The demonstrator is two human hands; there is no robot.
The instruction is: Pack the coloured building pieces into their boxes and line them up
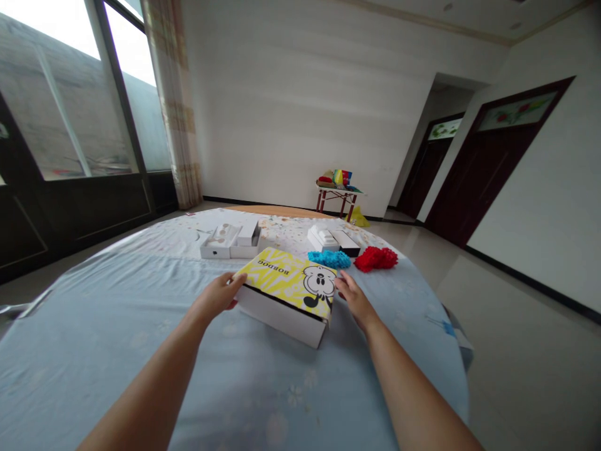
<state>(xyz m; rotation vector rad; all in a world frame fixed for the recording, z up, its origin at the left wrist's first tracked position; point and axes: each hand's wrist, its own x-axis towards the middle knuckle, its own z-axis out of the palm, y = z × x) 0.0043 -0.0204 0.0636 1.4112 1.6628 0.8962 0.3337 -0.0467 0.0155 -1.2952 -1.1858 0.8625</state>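
pinching yellow-topped box [287, 289] at left end, left hand [220, 294], right hand [355, 300] loosely spread beside right end

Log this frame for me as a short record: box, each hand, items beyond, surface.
Box: white box with yellow patterned lid on, "BOBDOG" lettering upside down to the camera
Left hand: left hand grips the box's left end, thumb on top
Right hand: right hand at the box's right end; firm contact unclear
Beyond box: blue bundle, red bundle, white open container farther left
Surface: pale blue tablecloth, floral print
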